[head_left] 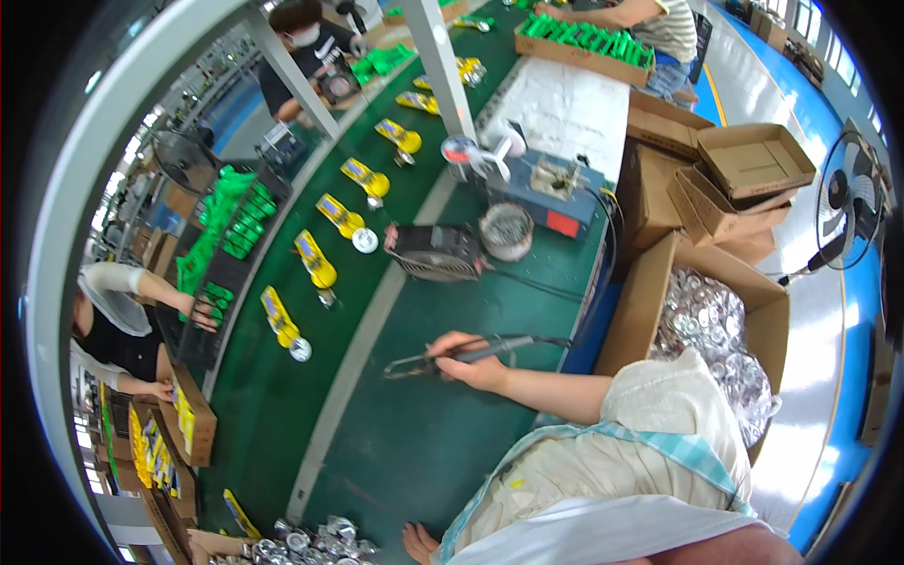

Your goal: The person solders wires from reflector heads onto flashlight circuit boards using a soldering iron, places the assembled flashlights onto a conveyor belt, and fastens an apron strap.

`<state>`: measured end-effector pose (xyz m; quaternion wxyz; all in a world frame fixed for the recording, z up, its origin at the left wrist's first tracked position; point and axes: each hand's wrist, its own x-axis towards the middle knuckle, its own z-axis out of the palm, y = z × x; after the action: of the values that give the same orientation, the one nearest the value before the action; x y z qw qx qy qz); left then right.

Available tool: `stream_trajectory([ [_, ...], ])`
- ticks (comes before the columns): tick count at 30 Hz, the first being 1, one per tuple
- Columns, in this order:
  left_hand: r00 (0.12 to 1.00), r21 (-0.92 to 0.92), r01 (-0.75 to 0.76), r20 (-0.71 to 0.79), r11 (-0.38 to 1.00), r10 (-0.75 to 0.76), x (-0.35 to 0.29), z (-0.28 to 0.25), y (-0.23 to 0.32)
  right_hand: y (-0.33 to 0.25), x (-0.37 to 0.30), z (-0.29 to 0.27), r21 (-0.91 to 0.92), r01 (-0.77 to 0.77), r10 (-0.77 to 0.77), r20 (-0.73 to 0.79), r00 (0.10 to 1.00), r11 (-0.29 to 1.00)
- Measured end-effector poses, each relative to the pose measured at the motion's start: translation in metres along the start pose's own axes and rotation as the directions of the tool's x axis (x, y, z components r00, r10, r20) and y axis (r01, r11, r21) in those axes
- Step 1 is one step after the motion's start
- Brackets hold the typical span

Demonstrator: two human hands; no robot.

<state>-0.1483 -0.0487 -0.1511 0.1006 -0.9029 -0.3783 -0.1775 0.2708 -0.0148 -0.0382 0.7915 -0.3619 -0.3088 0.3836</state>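
Observation:
My right hand (471, 363) is wrapped around the dark handle of a soldering iron (516, 343) with a long metal tip. The tip points left over the green work surface (405, 433), and a cord runs from the handle's other end. At the bottom, my left hand (419, 543) is only partly in view, fingers apart on the surface near a pile of shiny silver lamp cups (306, 544). Beyond the pale strip, yellow pieces with labels and round silver ends (281, 325) lie in a row on the green belt (250, 395).
A small black fan (435, 252), a round tin (507, 232) and a blue machine (556, 193) stand past my right hand. An open carton (650, 292) of bagged silver parts is at my right. Co-workers sit across the belt and at its far end, near green parts (231, 212).

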Motion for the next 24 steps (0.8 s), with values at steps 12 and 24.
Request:
stream_trajectory([
  [12,0.987,0.02,0.039,0.154,0.999,-0.042,0.005,-0.02,0.01,-0.009,-0.003,-0.007,-0.095,0.008,-0.006,0.015,1.0,0.995],
  [24,0.989,-0.216,0.131,0.1,0.967,-0.112,0.073,-0.107,0.076,-0.013,-0.009,0.002,-0.036,-0.071,0.067,-0.106,0.992,0.997],
])
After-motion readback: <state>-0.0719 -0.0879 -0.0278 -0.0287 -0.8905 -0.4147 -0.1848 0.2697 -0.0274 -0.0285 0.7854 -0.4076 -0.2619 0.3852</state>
